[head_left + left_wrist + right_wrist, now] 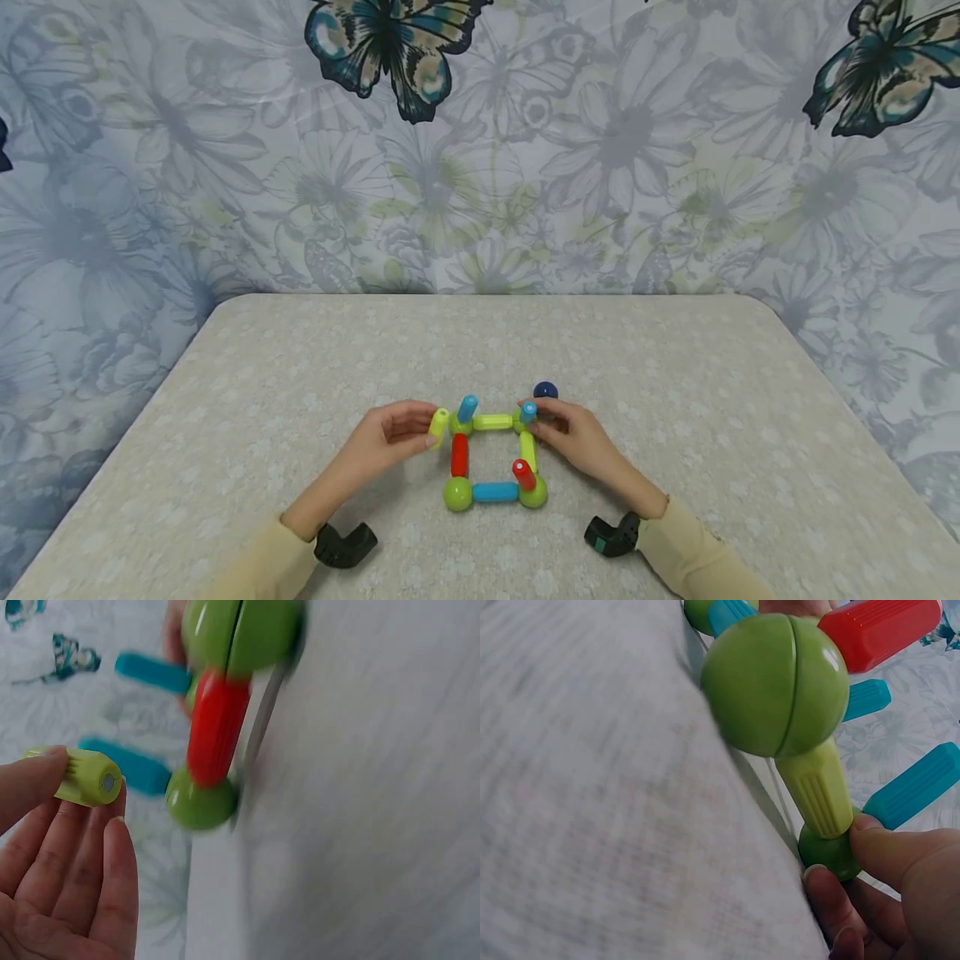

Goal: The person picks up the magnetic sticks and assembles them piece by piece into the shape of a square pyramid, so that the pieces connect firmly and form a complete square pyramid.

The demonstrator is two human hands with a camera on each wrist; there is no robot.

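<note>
A square of rods and green balls lies on the table. Its sides are a red rod (460,455), a blue rod (495,492) and two yellow-green rods (492,422). Blue rods (467,408) stand up from both far balls, and a red rod (881,631) rises from the near right ball (533,492). Just left of the far left ball (201,799), my left hand (390,433) pinches a loose yellow-green rod (90,778), whose grey disc end faces the square. Between thumb and fingers, my right hand (577,437) holds the far right green ball (829,853).
Behind my right hand sits a dark blue ball (546,390). A patterned pale cloth covers the table (300,350), whose far edge meets a flowered wall hanging (495,167). Black devices (345,546) are strapped at both wrists.
</note>
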